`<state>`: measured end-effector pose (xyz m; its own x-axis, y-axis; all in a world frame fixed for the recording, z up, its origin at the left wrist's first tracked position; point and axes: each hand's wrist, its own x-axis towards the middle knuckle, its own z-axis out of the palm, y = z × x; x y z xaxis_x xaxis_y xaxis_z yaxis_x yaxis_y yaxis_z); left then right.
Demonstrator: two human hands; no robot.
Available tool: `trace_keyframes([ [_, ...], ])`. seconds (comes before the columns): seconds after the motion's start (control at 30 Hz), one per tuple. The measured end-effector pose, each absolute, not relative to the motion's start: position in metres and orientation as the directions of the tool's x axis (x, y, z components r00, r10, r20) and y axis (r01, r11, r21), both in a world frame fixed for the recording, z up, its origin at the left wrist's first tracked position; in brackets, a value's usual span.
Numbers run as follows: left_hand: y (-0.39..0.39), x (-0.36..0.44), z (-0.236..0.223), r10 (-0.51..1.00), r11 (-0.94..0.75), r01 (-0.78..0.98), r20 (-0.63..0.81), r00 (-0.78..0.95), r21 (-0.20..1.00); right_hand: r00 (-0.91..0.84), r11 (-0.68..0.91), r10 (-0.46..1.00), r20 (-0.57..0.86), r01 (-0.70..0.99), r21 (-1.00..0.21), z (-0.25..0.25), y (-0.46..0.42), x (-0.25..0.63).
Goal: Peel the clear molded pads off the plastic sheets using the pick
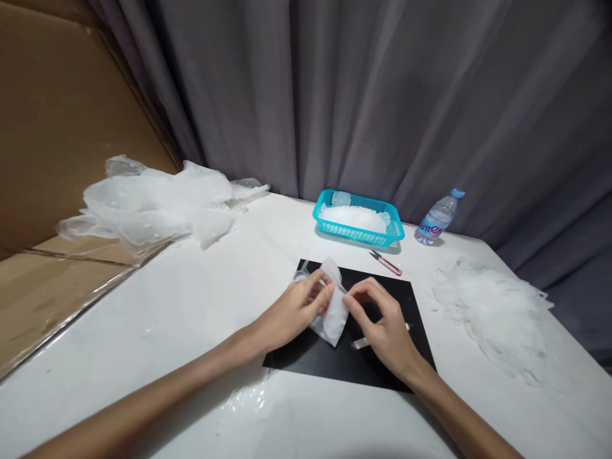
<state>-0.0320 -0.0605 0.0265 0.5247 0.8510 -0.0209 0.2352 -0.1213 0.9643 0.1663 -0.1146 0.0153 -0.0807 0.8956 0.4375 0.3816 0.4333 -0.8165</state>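
Over a black mat (382, 370) on the white table, both my hands hold one small clear plastic bag (332, 315). My left hand (299, 309) pinches its left edge with fingers closed. My right hand (385, 325) pinches the right edge near the top. A thin pen-like tool (361, 343) lies on the mat, partly hidden under my right hand.
A turquoise basket (358, 220) with white pieces stands behind the mat. Small pink-handled snips (385, 261) lie beside it, and a water bottle (437, 220) to its right. Heaps of clear plastic lie at the left (153, 204) and right (492, 306). Cardboard (57, 159) stands left.
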Motion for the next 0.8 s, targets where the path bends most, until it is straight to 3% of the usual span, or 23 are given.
trace_keyframes([
  [0.17, -0.067, -0.024, 0.032, 0.773, 0.263, -0.098, -0.149, 0.616, 0.96, -0.16, 0.58, 0.778, 0.608, 0.557, -0.595, 0.023, -0.13, 0.158],
  [0.33, -0.065, -0.022, 0.038, 0.854, 0.248, -0.286, -0.069, 0.516, 0.925, -0.185, 0.594, 0.749, 0.637, 0.613, -0.52, 0.025, -0.129, 0.163],
  [0.47, -0.052, -0.025, 0.038, 0.934, 0.192, -0.402, -0.041, 0.355, 0.896, -0.079, 0.422, 0.869, 0.488, 0.633, -0.649, 0.023, -0.124, 0.171],
  [0.57, -0.043, -0.027, 0.034, 0.958, 0.181, -0.454, -0.053, 0.281, 0.873, -0.143, 0.344, 0.937, 0.317, 0.525, -0.779, 0.023, -0.125, 0.171],
  [0.7, -0.039, -0.027, 0.028, 0.956, 0.218, -0.457, -0.094, 0.278, 0.862, -0.283, 0.243, 0.948, 0.145, 0.35, -0.905, 0.024, -0.13, 0.163],
  [0.8, -0.043, -0.025, 0.025, 0.94, 0.223, -0.396, -0.089, 0.329, 0.891, -0.226, 0.182, 0.969, 0.101, 0.37, -0.911, 0.017, -0.132, 0.158],
])
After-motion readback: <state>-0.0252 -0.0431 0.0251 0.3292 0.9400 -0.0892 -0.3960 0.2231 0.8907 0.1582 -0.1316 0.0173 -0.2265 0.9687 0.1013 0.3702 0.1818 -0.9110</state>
